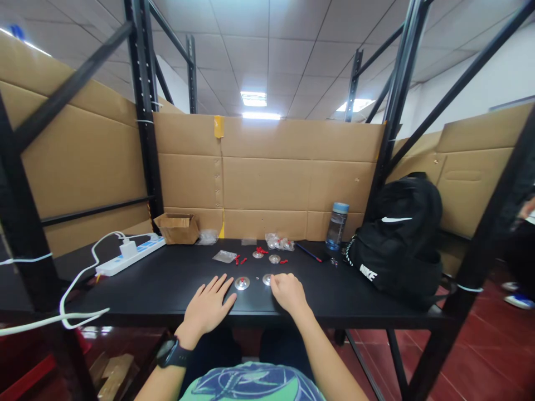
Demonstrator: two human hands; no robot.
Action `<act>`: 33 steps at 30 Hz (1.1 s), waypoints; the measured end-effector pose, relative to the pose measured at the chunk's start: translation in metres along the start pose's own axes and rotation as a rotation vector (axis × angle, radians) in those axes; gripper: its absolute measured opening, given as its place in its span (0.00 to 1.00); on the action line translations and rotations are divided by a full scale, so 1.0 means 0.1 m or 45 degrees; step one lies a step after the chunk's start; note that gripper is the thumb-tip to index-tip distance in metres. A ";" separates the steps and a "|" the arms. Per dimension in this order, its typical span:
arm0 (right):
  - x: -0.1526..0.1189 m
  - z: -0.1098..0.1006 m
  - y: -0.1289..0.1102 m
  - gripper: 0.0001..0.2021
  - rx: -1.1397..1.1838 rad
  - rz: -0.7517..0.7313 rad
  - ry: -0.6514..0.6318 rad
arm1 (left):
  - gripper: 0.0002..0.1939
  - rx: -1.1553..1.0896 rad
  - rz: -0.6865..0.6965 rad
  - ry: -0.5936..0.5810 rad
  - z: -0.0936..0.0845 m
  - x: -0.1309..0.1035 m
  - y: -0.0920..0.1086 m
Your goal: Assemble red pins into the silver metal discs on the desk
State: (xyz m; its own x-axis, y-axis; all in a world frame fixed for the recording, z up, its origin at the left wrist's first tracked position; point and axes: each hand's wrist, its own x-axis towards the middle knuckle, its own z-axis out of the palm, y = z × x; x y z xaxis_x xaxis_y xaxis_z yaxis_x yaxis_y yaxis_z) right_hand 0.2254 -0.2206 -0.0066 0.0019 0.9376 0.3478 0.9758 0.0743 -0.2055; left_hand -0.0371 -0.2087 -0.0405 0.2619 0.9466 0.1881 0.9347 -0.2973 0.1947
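My left hand [211, 306] lies flat on the black tabletop with its fingers spread, holding nothing. Just right of its fingertips is a round silver metal disc [242, 283] with a raised middle and a red spot at its centre. My right hand [289, 292] is closed, its curled fingers at the right edge of a second metal disc [266, 280]; the fingertips are hidden. Behind these lie two more discs, one at the left [258, 255] beside red pieces and one at the right [275, 259]. Small red pieces [243, 260] are scattered near a clear plastic packet [224, 256].
Along the back stand a small cardboard box [178, 228], plastic bags [279, 242], a pen [308, 252] and a water bottle [336, 226]. A black backpack [401, 245] sits at the right, a white power strip [131, 256] at the left. Cardboard walls [263, 178] and black posts enclose the table.
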 end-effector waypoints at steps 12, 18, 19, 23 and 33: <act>0.04 0.02 0.02 0.25 -0.020 -0.078 -0.035 | 0.37 0.012 -0.014 -0.044 -0.06 0.04 0.04; 0.08 0.02 -0.01 0.21 -0.043 -0.074 -0.103 | 0.36 0.049 -0.019 -0.072 -0.05 0.06 0.02; 0.08 0.03 -0.01 0.21 -0.047 -0.077 -0.088 | 0.36 0.052 -0.017 -0.077 -0.06 0.06 0.01; 0.08 0.05 -0.01 0.17 0.005 -0.111 0.040 | 0.36 0.067 -0.016 -0.101 -0.07 0.06 -0.01; 0.17 0.14 0.01 0.17 0.187 -0.326 0.015 | 0.32 -0.002 0.079 0.071 -0.06 0.06 0.29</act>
State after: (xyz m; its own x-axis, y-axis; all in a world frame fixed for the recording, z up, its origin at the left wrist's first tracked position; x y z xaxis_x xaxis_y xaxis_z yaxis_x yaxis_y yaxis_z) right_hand 0.2235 -0.1996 -0.0138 -0.2372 0.8778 0.4161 0.9027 0.3575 -0.2394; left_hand -0.0101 -0.2120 -0.0278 0.3056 0.9179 0.2531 0.9166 -0.3556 0.1828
